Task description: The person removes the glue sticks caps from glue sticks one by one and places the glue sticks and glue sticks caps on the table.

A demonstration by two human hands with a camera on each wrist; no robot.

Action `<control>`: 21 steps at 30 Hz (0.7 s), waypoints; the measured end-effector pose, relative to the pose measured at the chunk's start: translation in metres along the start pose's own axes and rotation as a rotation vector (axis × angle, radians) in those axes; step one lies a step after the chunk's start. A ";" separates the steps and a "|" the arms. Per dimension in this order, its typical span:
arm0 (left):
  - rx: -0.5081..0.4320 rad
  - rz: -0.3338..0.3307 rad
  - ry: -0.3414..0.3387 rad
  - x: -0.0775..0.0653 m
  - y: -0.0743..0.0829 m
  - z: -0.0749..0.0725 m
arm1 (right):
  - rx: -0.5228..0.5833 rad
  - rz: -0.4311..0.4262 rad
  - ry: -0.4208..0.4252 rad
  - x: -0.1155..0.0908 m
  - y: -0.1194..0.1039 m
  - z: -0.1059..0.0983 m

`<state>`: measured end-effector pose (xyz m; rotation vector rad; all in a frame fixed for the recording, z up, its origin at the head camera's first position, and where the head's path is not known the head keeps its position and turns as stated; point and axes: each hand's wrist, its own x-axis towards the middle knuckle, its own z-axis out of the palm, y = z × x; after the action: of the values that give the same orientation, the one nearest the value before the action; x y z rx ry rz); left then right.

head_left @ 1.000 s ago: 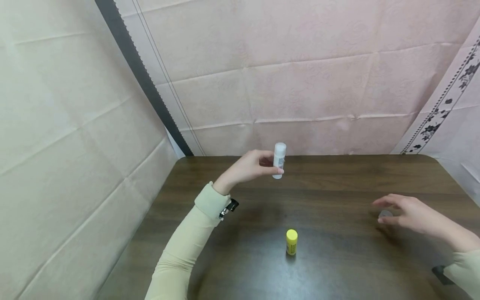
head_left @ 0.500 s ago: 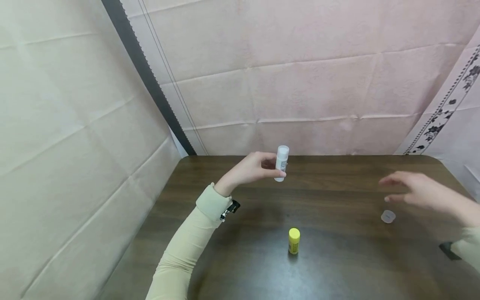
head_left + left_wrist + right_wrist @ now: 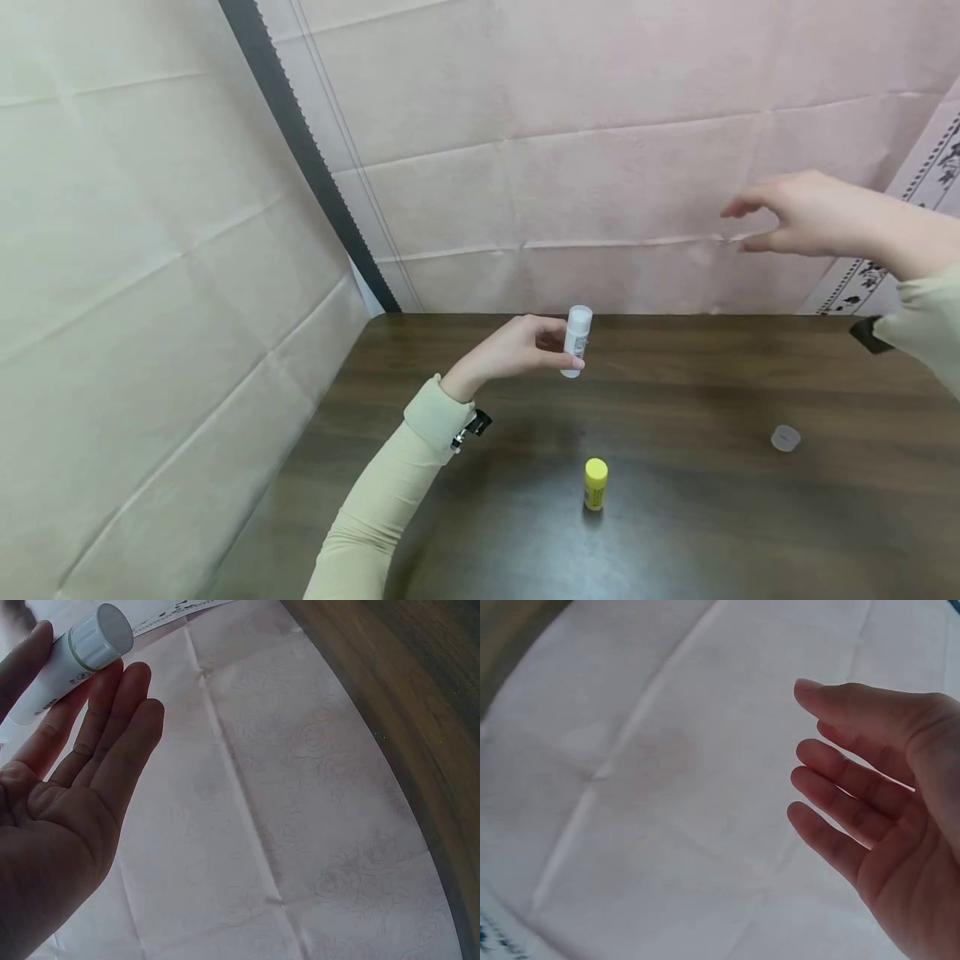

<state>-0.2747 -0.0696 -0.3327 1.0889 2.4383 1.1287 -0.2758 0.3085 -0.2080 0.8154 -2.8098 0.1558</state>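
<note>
My left hand (image 3: 517, 352) pinches a white glue stick (image 3: 577, 333) between thumb and fingers, holding it nearly upright above the back of the table. In the left wrist view the glue stick (image 3: 79, 652) shows a ribbed end with a thin green ring, and fingertips cover part of its label. My right hand (image 3: 813, 218) is raised at the right, in front of the hanging cloth. Its fingers are loosely bent with nothing between them, as the right wrist view of the hand (image 3: 900, 802) confirms. Below it a small translucent round cap (image 3: 785, 438) lies on the tabletop.
A short yellow tube (image 3: 596, 485) with a printed label stands upright near the table's middle. The dark wooden table (image 3: 690, 533) ends at the back against a pale hanging cloth (image 3: 615, 192). Another pale cloth (image 3: 150, 333) hangs along the left side.
The right hand has let go of the cap, leaving it on the table, and has risen well above it. The left hand still holds the glue stick; the head view has shifted slightly.
</note>
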 end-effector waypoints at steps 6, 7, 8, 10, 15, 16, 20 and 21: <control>0.004 0.015 -0.005 0.001 -0.004 0.002 | -0.017 -0.058 -0.074 0.035 -0.041 -0.017; 0.003 0.016 -0.006 0.001 -0.005 0.002 | -0.019 -0.073 -0.090 0.041 -0.050 -0.017; 0.001 0.015 -0.009 0.002 -0.005 0.002 | -0.021 -0.087 -0.109 0.046 -0.060 -0.016; 0.003 0.019 -0.013 0.002 -0.006 0.003 | -0.030 -0.135 -0.149 0.056 -0.080 -0.013; -0.010 0.021 -0.020 0.004 -0.006 0.004 | -0.103 -0.268 -0.246 0.075 -0.132 -0.006; -0.015 0.023 -0.021 0.004 -0.006 0.004 | -0.126 -0.283 -0.267 0.078 -0.142 -0.005; -0.027 0.032 -0.016 0.005 -0.007 0.004 | -0.264 -0.367 -0.284 0.087 -0.176 -0.002; -0.027 0.033 -0.013 0.005 -0.007 0.004 | -0.306 -0.393 -0.271 0.088 -0.183 -0.001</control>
<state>-0.2796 -0.0668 -0.3405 1.1290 2.3961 1.1578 -0.2495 0.1092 -0.1787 1.3649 -2.7317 -0.4660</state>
